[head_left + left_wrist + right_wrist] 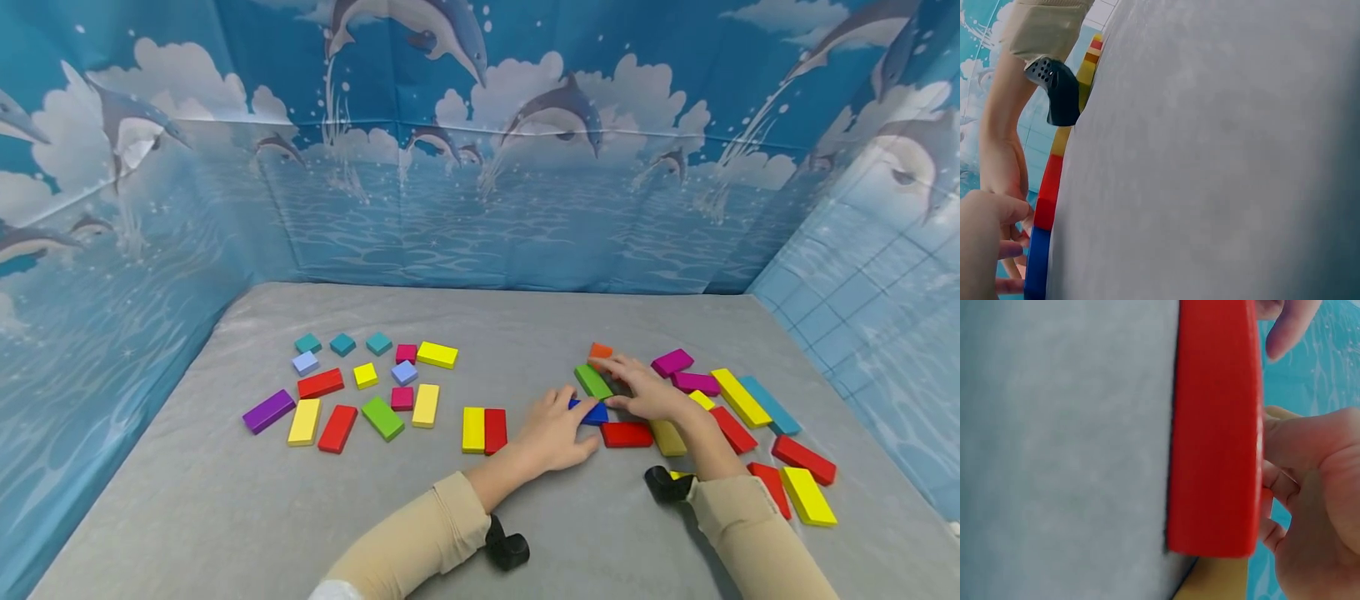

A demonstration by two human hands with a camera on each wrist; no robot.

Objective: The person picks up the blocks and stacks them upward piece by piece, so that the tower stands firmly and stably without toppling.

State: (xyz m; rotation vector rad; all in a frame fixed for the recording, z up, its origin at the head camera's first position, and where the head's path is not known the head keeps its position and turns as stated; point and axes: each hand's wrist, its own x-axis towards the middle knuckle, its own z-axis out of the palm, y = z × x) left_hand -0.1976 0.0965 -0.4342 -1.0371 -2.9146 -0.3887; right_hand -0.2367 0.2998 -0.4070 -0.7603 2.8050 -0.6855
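My left hand (553, 429) reaches over the dark blue block (596, 414), fingers extended and fingertips on it, with the thumb held apart nearer me. In the left wrist view the blue block (1037, 265) lies end to end with a red block (1049, 187). Just to the right, my right hand (647, 390) spans the green block (592, 381). Its fingertips are at the orange block (601, 351) beyond, and its thumb is by the green block's near end. A red block (627, 435) lies beneath this hand; it fills the middle of the right wrist view.
Several coloured blocks lie scattered at the left, including a purple block (268, 412). A yellow block (473, 430) and a red block (496, 431) lie side by side left of my left hand. More blocks, among them a long blue one (770, 406), lie at the right.
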